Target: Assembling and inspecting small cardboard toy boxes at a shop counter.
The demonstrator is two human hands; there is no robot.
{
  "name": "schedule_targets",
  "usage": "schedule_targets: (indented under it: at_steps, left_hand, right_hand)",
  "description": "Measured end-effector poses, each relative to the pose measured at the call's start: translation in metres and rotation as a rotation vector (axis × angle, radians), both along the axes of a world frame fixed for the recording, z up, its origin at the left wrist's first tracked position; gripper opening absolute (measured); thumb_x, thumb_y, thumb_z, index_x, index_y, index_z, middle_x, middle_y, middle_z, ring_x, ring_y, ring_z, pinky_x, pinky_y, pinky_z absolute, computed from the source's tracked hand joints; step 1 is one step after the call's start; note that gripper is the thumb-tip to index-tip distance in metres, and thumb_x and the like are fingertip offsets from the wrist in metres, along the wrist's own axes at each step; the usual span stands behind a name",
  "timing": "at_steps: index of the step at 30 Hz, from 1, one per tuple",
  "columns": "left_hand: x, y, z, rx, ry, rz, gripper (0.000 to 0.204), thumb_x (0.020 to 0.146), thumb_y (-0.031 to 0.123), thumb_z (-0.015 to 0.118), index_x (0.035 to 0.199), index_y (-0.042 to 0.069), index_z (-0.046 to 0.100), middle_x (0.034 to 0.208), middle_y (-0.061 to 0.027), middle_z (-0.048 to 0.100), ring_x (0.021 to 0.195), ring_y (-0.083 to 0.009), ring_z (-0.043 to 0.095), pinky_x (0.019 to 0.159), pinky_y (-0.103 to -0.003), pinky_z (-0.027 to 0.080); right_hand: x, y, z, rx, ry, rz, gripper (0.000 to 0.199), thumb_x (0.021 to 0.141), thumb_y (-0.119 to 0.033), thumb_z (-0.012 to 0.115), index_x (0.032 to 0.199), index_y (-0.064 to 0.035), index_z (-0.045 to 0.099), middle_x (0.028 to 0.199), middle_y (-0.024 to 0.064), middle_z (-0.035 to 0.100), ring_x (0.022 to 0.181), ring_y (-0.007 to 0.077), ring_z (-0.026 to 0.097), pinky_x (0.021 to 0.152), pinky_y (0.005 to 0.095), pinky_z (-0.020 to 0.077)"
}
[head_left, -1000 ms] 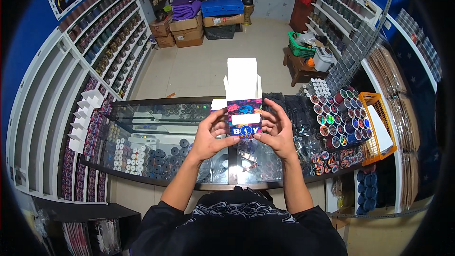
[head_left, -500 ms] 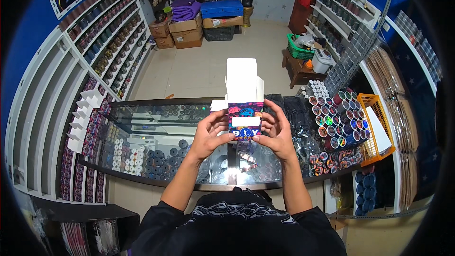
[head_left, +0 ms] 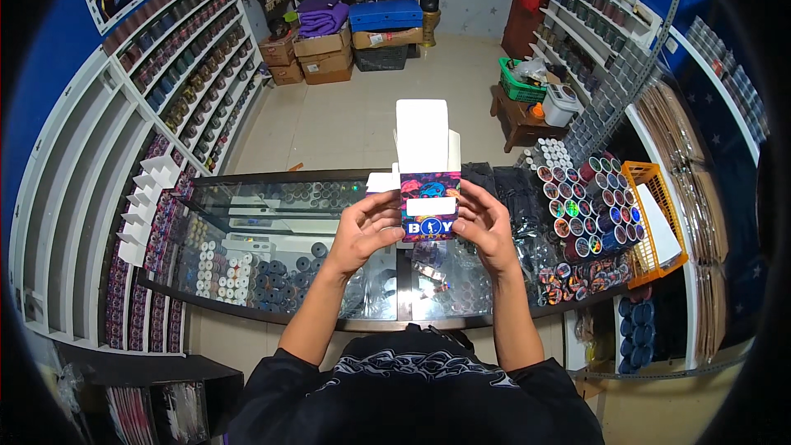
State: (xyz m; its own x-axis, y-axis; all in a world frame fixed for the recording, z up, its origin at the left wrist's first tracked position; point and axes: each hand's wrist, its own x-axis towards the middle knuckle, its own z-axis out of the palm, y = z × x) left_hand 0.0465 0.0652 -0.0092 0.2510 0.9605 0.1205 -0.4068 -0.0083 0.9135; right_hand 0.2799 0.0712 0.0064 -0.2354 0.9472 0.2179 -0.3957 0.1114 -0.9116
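Between my two hands, above the glass counter (head_left: pixel 329 301), is a small colourful cardboard box (head_left: pixel 429 189). Its front is purple, pink and blue with a white label strip, and its white top flap stands up tall, with side flaps spread. My left hand (head_left: pixel 368 231) grips the box's left side, thumb on the lower front corner. On the right side, my right hand (head_left: pixel 486 231) presses with its thumb near the lower front edge and its fingers behind. The inside of the box is hidden from view.
Spools with bright round labels (head_left: pixel 568 198) crowd the counter's right, beside a yellow crate (head_left: pixel 655 222). Black plastic packets lie left of them. More boxes with raised white flaps (head_left: pixel 144 206) line the left. Beyond the counter are a wooden table (head_left: pixel 527 125) and cartons (head_left: pixel 324 66).
The box has shifted slightly right and up with a small tilt. My right thumb has slid outward from the front toward the box's right edge.
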Motion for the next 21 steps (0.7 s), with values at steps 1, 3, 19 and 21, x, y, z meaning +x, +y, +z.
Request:
schedule_targets:
  at_steps: [1, 3, 19, 21]
  left_hand:
    - [0.0, 0.0, 0.001, -0.001, 0.0, 0.0, 0.064, 0.074, 0.002, 0.076, 0.129, -0.01, 0.046, 0.114, -0.0148, 0.058, 0.104, -0.02, 0.059, 0.094, -0.034, 0.049]
    - [0.001, 0.0, 0.002, 0.041, 0.017, 0.011, 0.062, 0.074, 0.001, 0.075, 0.128, -0.011, 0.047, 0.11, -0.0137, 0.058, 0.1, -0.0186, 0.059, 0.091, -0.032, 0.049]
    - [-0.002, 0.0, -0.005, 0.064, -0.007, -0.006, 0.062, 0.073, 0.002, 0.077, 0.127, -0.01, 0.05, 0.111, -0.0123, 0.059, 0.098, -0.0154, 0.057, 0.088, -0.03, 0.049]
    - [-0.003, 0.002, -0.005, 0.059, -0.006, -0.01, 0.063, 0.072, 0.002, 0.078, 0.127, -0.01, 0.05, 0.115, -0.0133, 0.059, 0.099, -0.0158, 0.057, 0.089, -0.031, 0.049]
  right_hand:
    - [0.0, -0.001, 0.001, -0.009, -0.003, -0.003, 0.067, 0.075, -0.003, 0.074, 0.135, 0.0042, 0.044, 0.123, 0.0188, 0.059, 0.104, 0.0186, 0.059, 0.09, 0.0309, 0.0492]
    - [0.001, -0.001, 0.0, -0.017, -0.005, -0.005, 0.066, 0.075, -0.003, 0.074, 0.134, 0.0051, 0.046, 0.122, 0.0184, 0.06, 0.104, 0.0186, 0.059, 0.09, 0.0304, 0.0493]
    - [0.006, -0.002, -0.004, -0.061, 0.024, 0.032, 0.056, 0.075, -0.002, 0.073, 0.127, 0.0065, 0.053, 0.112, 0.0145, 0.063, 0.099, 0.0173, 0.062, 0.087, 0.0295, 0.0519]
    - [0.006, -0.001, -0.003, -0.051, 0.03, 0.011, 0.056, 0.075, -0.001, 0.073, 0.127, 0.0065, 0.053, 0.113, 0.0153, 0.063, 0.099, 0.0178, 0.062, 0.087, 0.0297, 0.052]
